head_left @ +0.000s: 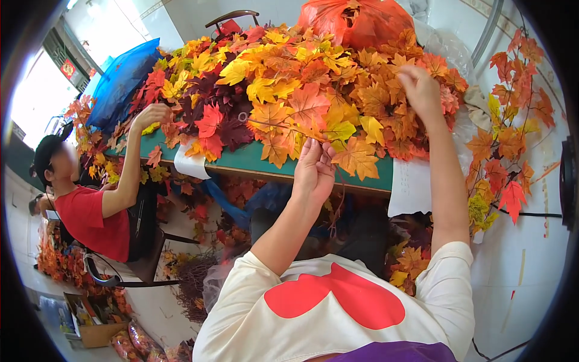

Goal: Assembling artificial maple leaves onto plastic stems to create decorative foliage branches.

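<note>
My left hand (315,172) is at the front edge of the table, its fingers pinching the thin stem of an artificial maple branch (310,108) with orange, red and yellow leaves. Thin brown stem ends dangle below this hand. Farther right, my right hand (420,90) is at the pile of orange artificial maple leaves (380,96), with fingers bent together against them. Whatever sits between those fingertips is too small to make out. Yellow leaves (235,71) and dark burgundy leaves (234,131) are heaped left of the branch.
A green table (253,161) carries the heap, with white paper (411,187) over its front edge. Behind is a red plastic bag (356,23); at left, a blue bag (123,81). A seated person in red (96,220) reaches in from the left. Leafy branches (506,139) stand right.
</note>
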A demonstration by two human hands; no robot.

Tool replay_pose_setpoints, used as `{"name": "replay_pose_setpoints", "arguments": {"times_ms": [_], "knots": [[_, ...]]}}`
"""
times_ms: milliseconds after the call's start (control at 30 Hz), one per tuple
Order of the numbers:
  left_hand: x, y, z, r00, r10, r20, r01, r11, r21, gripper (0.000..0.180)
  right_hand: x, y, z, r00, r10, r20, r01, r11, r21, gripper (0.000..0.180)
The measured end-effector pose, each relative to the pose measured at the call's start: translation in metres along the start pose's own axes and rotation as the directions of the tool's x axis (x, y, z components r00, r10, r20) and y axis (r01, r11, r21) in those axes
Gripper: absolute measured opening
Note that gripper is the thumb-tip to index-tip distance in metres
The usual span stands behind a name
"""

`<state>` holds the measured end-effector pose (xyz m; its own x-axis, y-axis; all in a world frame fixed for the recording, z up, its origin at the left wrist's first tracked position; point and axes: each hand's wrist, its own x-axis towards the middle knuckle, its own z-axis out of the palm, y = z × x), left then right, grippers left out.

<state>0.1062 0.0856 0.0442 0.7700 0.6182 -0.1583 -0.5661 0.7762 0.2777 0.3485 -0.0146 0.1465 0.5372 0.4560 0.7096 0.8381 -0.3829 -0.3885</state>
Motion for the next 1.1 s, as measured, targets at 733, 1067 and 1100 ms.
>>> {"name": "replay_pose_setpoints", "arguments": {"times_ms": [733,1067,1100], "knots": [[-0.018,-0.016,0.005,0.994,0.016,0.105,-0.054,0.928,0.368,0.016,-0.126,-0.049,-0.01,0.796,0.457,0.397,-0.444,-0.004,0.896,0.01],[-0.031,-0.023,0.012,0.989,-0.022,0.148,-0.051,0.879,0.474,0.012,-0.155,-0.096,-0.036,0.966,-0.089,0.242,-0.014,0.92,0.391,0.006],[-0.034,-0.024,0.012,0.986,-0.044,0.161,-0.035,0.888,0.458,0.011,-0.157,-0.097,-0.034,0.966,-0.082,0.245,-0.02,0.921,0.389,0.006]]}}
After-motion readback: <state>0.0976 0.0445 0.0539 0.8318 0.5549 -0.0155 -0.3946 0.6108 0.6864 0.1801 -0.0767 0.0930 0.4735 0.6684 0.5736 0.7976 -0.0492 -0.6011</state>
